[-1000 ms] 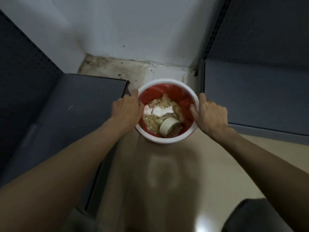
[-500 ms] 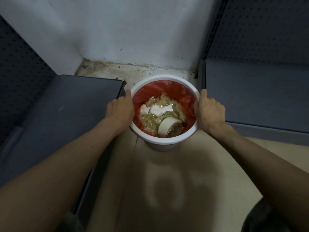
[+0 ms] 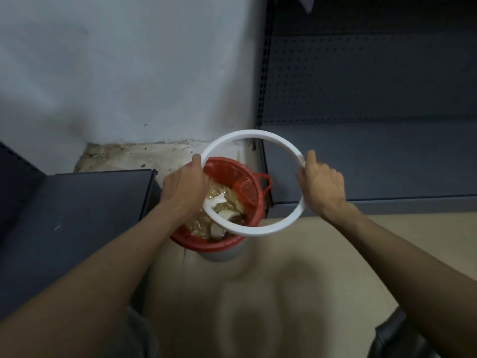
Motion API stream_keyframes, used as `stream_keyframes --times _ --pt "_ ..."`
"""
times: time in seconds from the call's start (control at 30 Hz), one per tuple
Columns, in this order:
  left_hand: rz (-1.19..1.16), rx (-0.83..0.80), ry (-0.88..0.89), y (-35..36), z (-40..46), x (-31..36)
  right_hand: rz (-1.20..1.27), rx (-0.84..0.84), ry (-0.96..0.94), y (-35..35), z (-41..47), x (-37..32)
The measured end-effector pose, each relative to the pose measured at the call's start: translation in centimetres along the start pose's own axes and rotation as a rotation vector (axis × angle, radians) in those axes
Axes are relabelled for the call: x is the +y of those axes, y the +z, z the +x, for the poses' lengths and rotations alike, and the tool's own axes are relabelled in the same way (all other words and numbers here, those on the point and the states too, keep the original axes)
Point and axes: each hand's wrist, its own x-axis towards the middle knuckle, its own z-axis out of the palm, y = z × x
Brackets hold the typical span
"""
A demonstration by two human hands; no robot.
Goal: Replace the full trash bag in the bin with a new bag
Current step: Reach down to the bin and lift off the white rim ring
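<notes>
White wall (image 3: 116, 68) fills the back, behind the bin. Dark perforated shelving (image 3: 374, 81) stands right of the bin, its low grey shelf (image 3: 374, 161) just beside the bin's right side. Another grey shelf (image 3: 77, 215) sits just left of the bin, its corner near the rim. Beige floor (image 3: 322, 267) runs in front of the bin; a stained patch of floor (image 3: 144, 156) lies behind it, at the wall's foot.

Bin (image 3: 219, 254) stands on the floor between the two shelves — only a strip of its grey wall shows below the bag's folded edge. Red trash bag (image 3: 206, 242) is in the bin, top edge turned over the rim, one loop handle sticking out on the bin's right. Bag is full: crumpled clear wrap, white paper scraps, a tape roll (image 3: 228, 215) near the middle.

White ring (image 3: 253, 134) is off the bin, held above it and offset to the bin's right and rear, tilted — its near-left arc overlaps the bag's opening.

Left hand (image 3: 184, 187) grips the ring's left side, thumb on top, fingers curled under, directly above the bin's left half. Right hand (image 3: 322, 187) grips the ring's right side, thumb up along the band, well right of the bin, over the right shelf's front edge.
</notes>
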Motion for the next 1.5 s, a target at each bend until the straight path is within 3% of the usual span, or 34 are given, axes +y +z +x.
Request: stream_keyframes --times 0.27,0.53,0.73,0.93,1.1,1.5 --pt "-0.014 -0.049 0.2 4.1 0.8 10.5 -0.053 0.067 0.201 -2.0 -4.2 11.5" --pt "-0.064 -0.117 0.35 10.7 -1.5 17.4 -0.154 0.031 0.403 -0.6 -11.1 18.4" --pt "-0.035 -0.185 0.428 17.6 -5.0 18.4 -0.134 -0.062 0.521 4.2 -16.7 20.9" --pt "-0.002 -0.325 0.379 24.7 -7.4 18.4 -0.118 -0.153 0.617 11.8 -19.9 23.0" --pt "0.071 -0.323 0.41 29.6 -7.8 18.5 -0.101 -0.196 0.653 16.7 -21.0 24.7" --pt "0.083 -0.414 0.365 31.3 -8.0 18.2 -0.109 -0.3 0.723 19.5 -22.3 25.6"
